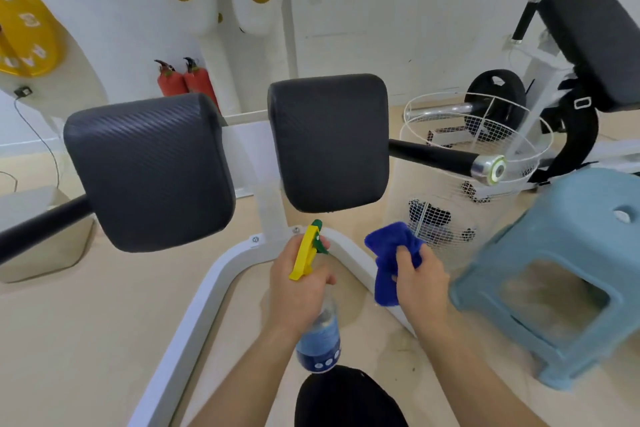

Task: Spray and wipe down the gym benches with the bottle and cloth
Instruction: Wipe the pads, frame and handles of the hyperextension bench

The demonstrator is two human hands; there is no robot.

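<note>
Over a tan gym floor (69,340), the left hand (294,284) reaches forward, fingers clenched round the spray bottle (320,340), nozzle toward the right black pad (329,142). Beside it, the right hand (420,282) grasps the blue cloth (389,250) in its fingers.

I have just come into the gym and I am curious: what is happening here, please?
A person is cleaning a gym machine. The left hand grips a spray bottle of blue liquid, with its nozzle towards the right black pad. The right hand holds a bunched blue cloth, which touches neither that pad nor the left black pad. Whether the pads are already wet, I cannot tell. A light blue plastic stool stands at the right.
</note>
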